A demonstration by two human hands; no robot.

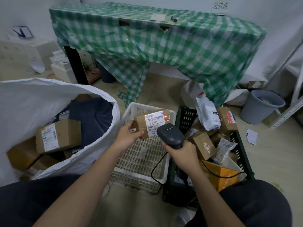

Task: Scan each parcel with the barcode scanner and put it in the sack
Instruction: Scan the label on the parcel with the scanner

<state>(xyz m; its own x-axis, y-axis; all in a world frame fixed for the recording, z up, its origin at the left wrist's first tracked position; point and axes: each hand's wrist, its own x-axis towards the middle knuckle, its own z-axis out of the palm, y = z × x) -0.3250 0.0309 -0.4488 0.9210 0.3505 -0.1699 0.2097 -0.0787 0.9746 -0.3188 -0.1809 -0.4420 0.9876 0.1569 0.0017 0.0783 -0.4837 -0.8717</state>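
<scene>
Above white crate [164,171], left hand [127,135] gripping parcel [152,122], right hand [182,152] aiming scanner [170,135]

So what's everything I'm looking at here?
Sack: one, white, left, parcels inside.
Box: one, brown, labelled, in the sack.
White crate: one, centre, looks bare inside.
Dark crate: one, dark green, right, heaped with parcels.
Pouch: one, white, atop that heap.
Parcel: one, brown, white label, held over the white crate.
Scanner: one, dark grey, corded, red light on the label.
Table: one, green checked cloth, behind.
Bin: one, grey, far right.
Left hand: holds the parcel.
Right hand: grips the scanner.
</scene>
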